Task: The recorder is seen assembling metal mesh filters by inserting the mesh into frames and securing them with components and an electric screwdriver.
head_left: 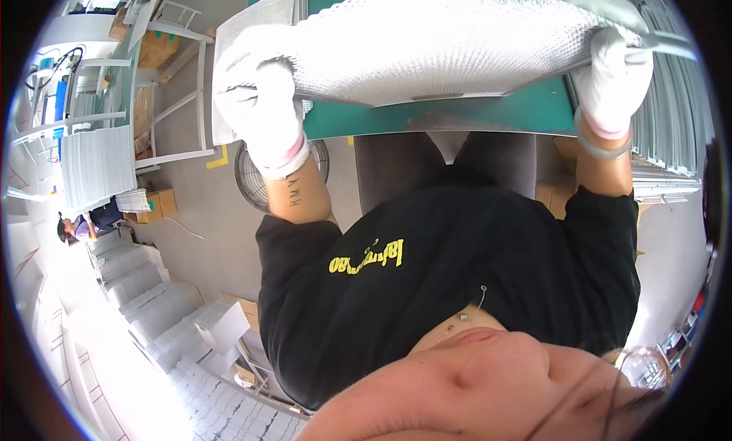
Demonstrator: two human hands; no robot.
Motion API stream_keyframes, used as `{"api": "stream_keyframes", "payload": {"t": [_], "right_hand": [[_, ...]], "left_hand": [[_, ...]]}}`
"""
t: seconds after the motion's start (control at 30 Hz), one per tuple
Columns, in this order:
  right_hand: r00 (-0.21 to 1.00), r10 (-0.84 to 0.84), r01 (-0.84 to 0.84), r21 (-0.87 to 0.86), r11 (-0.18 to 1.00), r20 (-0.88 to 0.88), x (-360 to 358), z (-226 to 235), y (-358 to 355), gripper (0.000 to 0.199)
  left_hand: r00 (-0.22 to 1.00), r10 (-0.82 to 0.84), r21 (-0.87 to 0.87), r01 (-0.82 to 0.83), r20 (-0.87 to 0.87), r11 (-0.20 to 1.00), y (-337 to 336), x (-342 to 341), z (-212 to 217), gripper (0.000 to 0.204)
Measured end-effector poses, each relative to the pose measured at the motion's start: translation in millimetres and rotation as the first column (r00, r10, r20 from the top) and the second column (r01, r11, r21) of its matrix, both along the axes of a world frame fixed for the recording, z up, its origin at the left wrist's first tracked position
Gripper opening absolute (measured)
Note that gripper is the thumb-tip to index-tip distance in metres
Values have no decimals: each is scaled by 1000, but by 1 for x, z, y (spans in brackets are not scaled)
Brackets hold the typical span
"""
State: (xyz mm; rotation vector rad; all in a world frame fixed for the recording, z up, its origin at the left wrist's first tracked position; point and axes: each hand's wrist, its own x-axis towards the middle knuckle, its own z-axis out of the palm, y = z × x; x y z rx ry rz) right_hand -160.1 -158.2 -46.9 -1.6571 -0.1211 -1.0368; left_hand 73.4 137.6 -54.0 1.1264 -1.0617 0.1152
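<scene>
A wide silvery sheet with a fine mesh-like texture (450, 40) is held up between my two hands, bowed along its length. My left hand (263, 90), in a white glove, has its fingers closed round the left end. My right hand (616, 82), also in a white glove, grips the right end near a thin grey strip or bar (671, 46); how that joins the sheet I cannot tell. Beneath the sheet lies the green tabletop (442, 119), its near edge in front of my legs.
A stack of pale flat sheets (293, 2) rests at the table's left. Many thin light panels (671, 120) stand close on the right. A round fan (248, 178) is on the floor by the table. Farther left are white frames (202, 98), stacked panels and another person (80, 227).
</scene>
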Motion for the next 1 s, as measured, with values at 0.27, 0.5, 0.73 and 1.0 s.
{"api": "stream_keyframes", "payload": {"t": [0.27,0.5,0.73,1.0], "right_hand": [[929,257,-173,-301,938,267,-10,-4,37,26],[835,546,-442,-500,744,73,-56,-9,60,32],[912,394,-312,-430,847,115,-80,-14,76,33],[816,548,-434,-431,791,184,-62,-49,74,32]], "left_hand": [[369,-864,85,904,341,420,-20,-2,-12,33],[791,-587,904,112,169,412,-6,3,-102,58],[719,-670,927,102,183,362,-19,38,-123,38],[774,-630,909,217,62,356,-91,1,-121,36]]}}
